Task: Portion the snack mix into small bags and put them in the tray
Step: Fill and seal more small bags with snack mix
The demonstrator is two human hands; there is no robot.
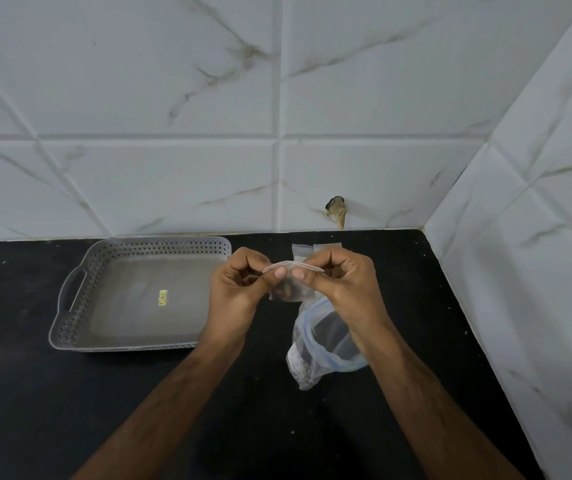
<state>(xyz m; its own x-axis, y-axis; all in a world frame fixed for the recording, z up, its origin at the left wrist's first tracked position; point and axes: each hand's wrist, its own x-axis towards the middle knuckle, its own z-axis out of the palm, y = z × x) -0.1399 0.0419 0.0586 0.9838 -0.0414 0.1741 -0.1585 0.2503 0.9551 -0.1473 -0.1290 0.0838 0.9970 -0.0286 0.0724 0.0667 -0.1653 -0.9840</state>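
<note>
Head view: both hands (239, 285) (341, 284) pinch a small bag (291, 289) beside the tray (70, 320).

Left hand (239, 289) and right hand (340, 282) pinch top edge of small clear bag (289, 292), dark snack pieces inside; grey perforated tray (70, 327) left of grip, large snack bag (315, 355) beneath right wrist.

Black countertop (70, 410) in corner w/ white marble-veined wall tiles (160, 81), one chipped.
</note>
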